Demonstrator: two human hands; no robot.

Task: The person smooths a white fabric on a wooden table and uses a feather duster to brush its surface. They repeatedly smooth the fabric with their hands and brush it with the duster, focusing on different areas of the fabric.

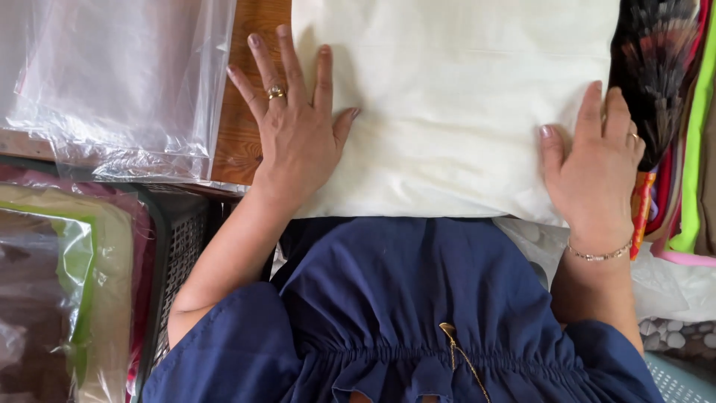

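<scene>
Cream fabric piece (pixel 455 104) lies flat on wooden table (pixel 253 22), near edge at person's waist — looks folded and smoothed already, not yet bagged. Left hand (pixel 294 123) flat, fingers spread, palm pressing fabric's left edge, half on wood; nothing grasped. Right hand (pixel 597 168) also flat, fingers together, pressing lower right corner — released, no grip. Clear plastic bags (pixel 119 82) stacked left of fabric. Colourful folded cloths (pixel 690 149) piled at right. Dark crate (pixel 179 254) of packed items lower left.
</scene>
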